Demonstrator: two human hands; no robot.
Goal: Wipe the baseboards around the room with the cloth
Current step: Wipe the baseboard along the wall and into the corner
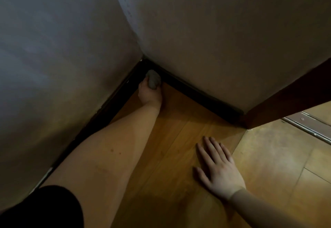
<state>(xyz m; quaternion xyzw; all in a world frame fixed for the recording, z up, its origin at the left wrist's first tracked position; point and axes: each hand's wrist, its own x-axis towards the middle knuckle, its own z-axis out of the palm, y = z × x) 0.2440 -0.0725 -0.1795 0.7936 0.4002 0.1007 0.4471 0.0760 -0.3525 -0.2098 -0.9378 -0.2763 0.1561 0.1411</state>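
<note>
A dark baseboard [193,91] runs along the foot of two pale walls that meet in a corner. My left hand [149,93] reaches into that corner and grips a bunched grey cloth [153,81], which sits against the baseboard right at the corner. My right hand [217,168] lies flat on the wooden floor [172,142] with its fingers spread, well back from the corner and holding nothing.
A dark brown door frame [286,99] stands at the right end of the far wall. Beyond it a metal threshold strip [308,125] crosses the floor. The left wall's baseboard [107,109] runs back toward me beside my left arm.
</note>
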